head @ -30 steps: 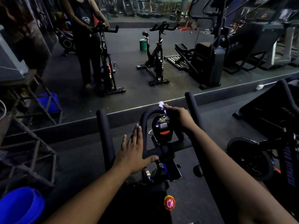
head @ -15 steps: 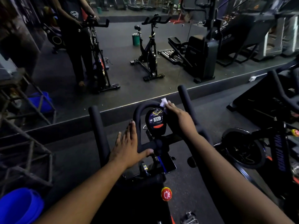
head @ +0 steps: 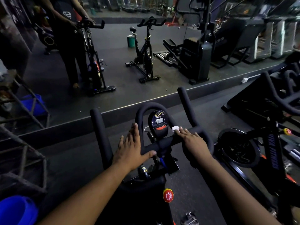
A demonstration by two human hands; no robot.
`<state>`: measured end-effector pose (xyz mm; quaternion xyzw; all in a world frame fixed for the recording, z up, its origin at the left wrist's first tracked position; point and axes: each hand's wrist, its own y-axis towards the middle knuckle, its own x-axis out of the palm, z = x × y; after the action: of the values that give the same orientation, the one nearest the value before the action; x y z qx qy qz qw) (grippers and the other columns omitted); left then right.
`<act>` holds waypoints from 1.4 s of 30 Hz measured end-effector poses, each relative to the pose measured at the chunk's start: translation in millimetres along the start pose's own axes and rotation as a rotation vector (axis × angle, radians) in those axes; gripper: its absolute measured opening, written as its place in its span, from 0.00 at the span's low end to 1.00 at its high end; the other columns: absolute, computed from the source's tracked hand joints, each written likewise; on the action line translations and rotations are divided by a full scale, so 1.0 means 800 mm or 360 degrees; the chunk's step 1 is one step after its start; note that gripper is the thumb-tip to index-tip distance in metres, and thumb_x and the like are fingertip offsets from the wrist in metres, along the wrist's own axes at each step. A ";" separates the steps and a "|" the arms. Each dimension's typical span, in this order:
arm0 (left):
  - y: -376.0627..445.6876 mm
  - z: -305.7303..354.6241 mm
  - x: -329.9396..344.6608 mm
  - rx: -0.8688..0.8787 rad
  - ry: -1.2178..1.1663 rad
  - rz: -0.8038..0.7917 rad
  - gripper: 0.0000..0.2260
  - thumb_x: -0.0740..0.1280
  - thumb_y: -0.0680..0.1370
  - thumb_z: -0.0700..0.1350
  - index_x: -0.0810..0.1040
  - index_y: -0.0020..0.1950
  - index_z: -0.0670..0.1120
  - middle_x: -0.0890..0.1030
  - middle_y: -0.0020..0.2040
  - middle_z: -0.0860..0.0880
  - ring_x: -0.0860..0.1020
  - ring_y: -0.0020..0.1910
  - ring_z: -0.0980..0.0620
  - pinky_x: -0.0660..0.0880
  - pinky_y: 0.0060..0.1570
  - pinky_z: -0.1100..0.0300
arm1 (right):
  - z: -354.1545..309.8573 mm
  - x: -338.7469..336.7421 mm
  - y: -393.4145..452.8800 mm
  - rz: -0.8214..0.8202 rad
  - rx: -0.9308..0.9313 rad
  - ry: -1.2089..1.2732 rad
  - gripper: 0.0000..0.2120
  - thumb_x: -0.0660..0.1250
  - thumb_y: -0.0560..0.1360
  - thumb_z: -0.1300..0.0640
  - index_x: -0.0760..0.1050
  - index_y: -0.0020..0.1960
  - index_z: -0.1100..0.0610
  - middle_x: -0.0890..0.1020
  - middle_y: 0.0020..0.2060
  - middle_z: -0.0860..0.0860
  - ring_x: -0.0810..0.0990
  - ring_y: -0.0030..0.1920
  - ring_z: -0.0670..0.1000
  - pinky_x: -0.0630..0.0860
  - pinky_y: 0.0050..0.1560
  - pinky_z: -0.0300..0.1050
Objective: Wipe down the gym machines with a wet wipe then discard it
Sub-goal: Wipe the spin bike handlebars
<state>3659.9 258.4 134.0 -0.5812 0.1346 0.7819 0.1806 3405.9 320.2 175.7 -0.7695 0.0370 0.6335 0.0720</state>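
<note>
Bike: black spin bike handlebar (head: 162,144) right in front, small console (head: 159,123) sitting inside the center loop.
Right hand: right hand (head: 194,142) on the crossbar's right side, fingers mostly straight, pressing the wet wipe (head: 175,128) against the bar just beside the console.
Left hand: left hand (head: 132,147) laid flat on the left side of the loop, fingers spread, thumb under the bar, holding nothing.
Other stuff: red knob (head: 168,195) lower down on the frame, blue bucket (head: 15,210) bottom left, mirror (head: 146,46) ahead.
</note>
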 end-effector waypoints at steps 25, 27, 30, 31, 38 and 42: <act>0.000 -0.003 0.004 0.0140 0.0159 0.0199 0.52 0.49 0.72 0.80 0.27 0.80 0.50 0.26 0.79 0.44 0.36 0.81 0.45 0.37 0.75 0.30 | -0.106 -0.117 0.177 -0.0295 0.0152 0.0603 0.19 0.56 0.85 0.56 0.73 0.70 0.65 0.75 0.69 0.63 0.71 0.71 0.61 0.67 0.66 0.47; 0.000 -0.003 0.002 0.0130 0.0171 0.0165 0.52 0.49 0.72 0.79 0.24 0.78 0.51 0.23 0.78 0.45 0.35 0.81 0.45 0.36 0.75 0.31 | -0.079 -0.110 0.162 -0.0240 0.0124 0.0500 0.20 0.55 0.85 0.56 0.71 0.72 0.63 0.73 0.72 0.60 0.70 0.72 0.58 0.64 0.71 0.47; 0.001 -0.002 0.002 0.0109 0.0151 0.0179 0.52 0.50 0.72 0.80 0.25 0.79 0.51 0.24 0.78 0.46 0.37 0.82 0.45 0.36 0.75 0.31 | -0.041 -0.078 0.129 -0.0077 -0.0191 0.0504 0.23 0.59 0.83 0.46 0.65 0.77 0.39 0.78 0.69 0.45 0.77 0.67 0.48 0.73 0.68 0.47; 0.001 -0.001 0.003 0.0108 0.0149 0.0201 0.52 0.50 0.71 0.80 0.26 0.79 0.52 0.25 0.79 0.46 0.39 0.82 0.45 0.36 0.76 0.32 | -0.028 -0.064 0.120 0.0006 -0.0240 0.0348 0.25 0.59 0.82 0.43 0.58 0.77 0.33 0.80 0.66 0.45 0.80 0.64 0.50 0.75 0.63 0.48; -0.001 0.000 0.008 0.0110 0.0192 0.0301 0.53 0.49 0.71 0.80 0.32 0.82 0.50 0.30 0.81 0.45 0.42 0.82 0.45 0.40 0.77 0.33 | 0.003 0.003 0.051 0.0061 -0.0103 -0.0525 0.27 0.43 0.82 0.51 0.58 0.79 0.55 0.71 0.73 0.49 0.61 0.79 0.52 0.53 0.75 0.70; -0.006 -0.004 0.013 0.0174 0.0156 0.0479 0.49 0.51 0.73 0.77 0.44 0.84 0.49 0.41 0.84 0.46 0.48 0.82 0.49 0.47 0.77 0.35 | 0.004 0.004 0.014 0.0116 -0.0126 -0.0435 0.27 0.53 0.81 0.60 0.57 0.80 0.54 0.72 0.74 0.48 0.58 0.80 0.53 0.46 0.75 0.70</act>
<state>3662.4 262.6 123.3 -0.5813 0.2712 0.7623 0.0861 3401.4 309.6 171.0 -0.6764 0.0298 0.7356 0.0228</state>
